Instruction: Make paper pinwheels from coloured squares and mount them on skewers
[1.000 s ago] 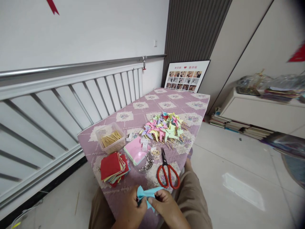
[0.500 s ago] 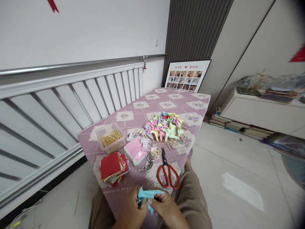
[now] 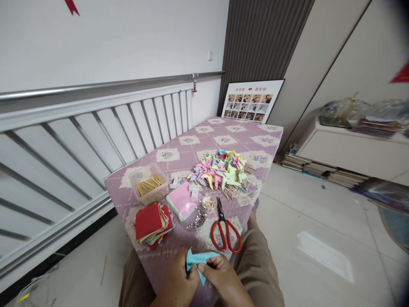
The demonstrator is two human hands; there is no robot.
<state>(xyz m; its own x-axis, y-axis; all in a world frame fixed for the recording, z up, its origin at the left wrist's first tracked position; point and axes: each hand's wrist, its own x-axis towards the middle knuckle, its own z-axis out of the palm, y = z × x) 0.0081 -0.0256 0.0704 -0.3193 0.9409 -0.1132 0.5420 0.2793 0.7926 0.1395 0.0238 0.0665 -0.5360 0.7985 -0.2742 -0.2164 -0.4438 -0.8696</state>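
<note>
Between both hands, at the near edge of the table, is a blue paper pinwheel [image 3: 201, 258] with its points folded inward. My left hand [image 3: 180, 277] grips its left side, thumb near the centre. My right hand [image 3: 225, 277] pinches the right side, with the thumb pressed at the middle. What lies under the fingers is hidden. Just beyond the hands lie red-handled scissors [image 3: 226, 232], a heap of small metal pins [image 3: 197, 218] and a small clear round dish [image 3: 209, 204] of little pale pieces. A stack of red and coloured paper squares [image 3: 153, 224] sits to the left.
Pink and green paper squares [image 3: 181, 200] carry small white boxes [image 3: 194, 194]. A plastic tub [image 3: 150, 187] holds wooden sticks. Finished pinwheels [image 3: 222, 172] on sticks are piled mid-table. A white radiator [image 3: 105, 132] borders the table's left side.
The right-hand point of the blue paper is drawn in closer to my right fingers. Both hands stay in nearly the same place, and the things on the table have not moved.
</note>
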